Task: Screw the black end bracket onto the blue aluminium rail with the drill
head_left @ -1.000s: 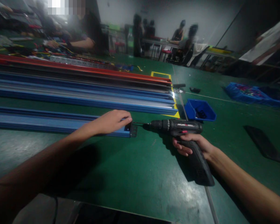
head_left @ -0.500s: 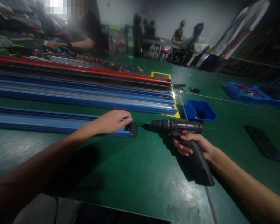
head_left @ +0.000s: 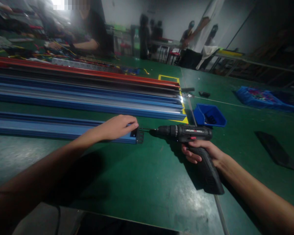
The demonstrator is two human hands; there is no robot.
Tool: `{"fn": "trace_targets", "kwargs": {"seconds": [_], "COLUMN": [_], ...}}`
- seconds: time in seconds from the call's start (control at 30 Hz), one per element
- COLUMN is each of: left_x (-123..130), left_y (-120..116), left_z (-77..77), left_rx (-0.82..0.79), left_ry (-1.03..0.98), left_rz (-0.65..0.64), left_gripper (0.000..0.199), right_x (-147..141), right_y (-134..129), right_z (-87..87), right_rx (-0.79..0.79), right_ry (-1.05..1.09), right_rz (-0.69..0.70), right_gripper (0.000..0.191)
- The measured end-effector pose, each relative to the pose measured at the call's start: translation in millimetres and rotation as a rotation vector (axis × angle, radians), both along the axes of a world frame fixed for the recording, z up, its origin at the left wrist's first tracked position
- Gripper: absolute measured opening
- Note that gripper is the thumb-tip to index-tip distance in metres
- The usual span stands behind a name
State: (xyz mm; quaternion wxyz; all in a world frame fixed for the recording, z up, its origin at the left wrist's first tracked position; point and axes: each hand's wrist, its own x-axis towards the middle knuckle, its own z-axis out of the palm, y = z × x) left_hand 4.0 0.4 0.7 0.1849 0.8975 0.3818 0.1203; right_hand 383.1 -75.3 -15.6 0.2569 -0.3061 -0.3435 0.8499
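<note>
A long blue metal profile (head_left: 51, 125) lies across the near part of the green table, with a black end cap (head_left: 139, 136) at its right end. My left hand (head_left: 120, 127) is closed over that end, its fingers gripping the profile beside the cap. In my right hand (head_left: 203, 151) is a black cordless drill (head_left: 186, 132), held by its handle with fingers wrapped near the trigger. The drill's long thin bit (head_left: 148, 129) points left and its tip reaches the end cap. Whether it sits in a screw is too small to tell.
Behind lie several blue, black and red profiles (head_left: 88, 99) in a row. A blue bin (head_left: 219, 120) stands beyond the drill, a flat black piece (head_left: 275, 150) lies right, and blue trays (head_left: 264, 98) sit farther back. A co-worker's arm (head_left: 87, 44) is across the table.
My hands, the drill and the profile hold nearly the same position. In the background, a standing person has moved left.
</note>
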Motion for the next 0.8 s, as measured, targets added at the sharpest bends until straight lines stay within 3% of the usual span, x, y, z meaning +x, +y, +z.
{"fn": "trace_targets", "kwargs": {"seconds": [0.8], "left_x": [0.5], "left_y": [-2.7], "left_z": [3.7], "left_rx": [-0.005], "left_ry": [0.003], "left_rz": [0.003], "left_gripper": [0.041], "right_x": [-2.2], "right_y": [-0.6], "right_z": [2.3], "right_rx": [-0.002], "right_ry": [0.012], "right_rz": [-0.015], "right_gripper": [0.024]}}
